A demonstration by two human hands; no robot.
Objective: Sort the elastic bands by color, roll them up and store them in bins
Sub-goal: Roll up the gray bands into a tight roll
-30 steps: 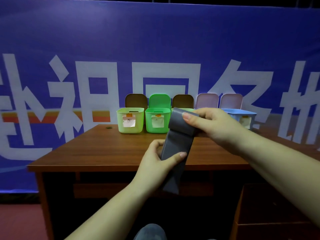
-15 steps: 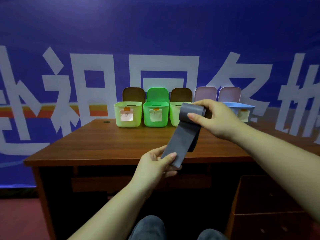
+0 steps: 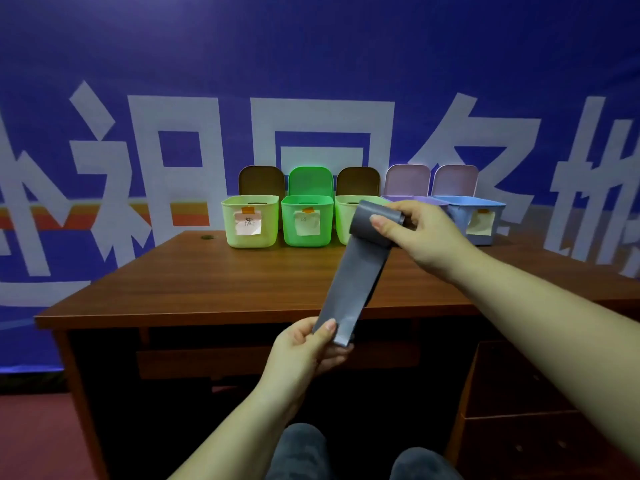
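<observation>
Grey elastic band point(image 3: 353, 289) hangs stretched above the table's point(image 3: 207, 285) near edge: right hand point(image 3: 426, 233) grips its rolled top, left hand point(image 3: 308, 344) pinches the loose end. Probably soft, light, springy; hold the roll firmly.

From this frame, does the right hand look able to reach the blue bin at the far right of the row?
Probably yes: the right hand hangs just short of the blue bin, whose lid stands open, with nothing between them. It grips the grey band's rolled end, though.

A staged indoor workspace: a wooden desk point(image 3: 214, 282) before a blue printed banner point(image 3: 311, 64)
</observation>
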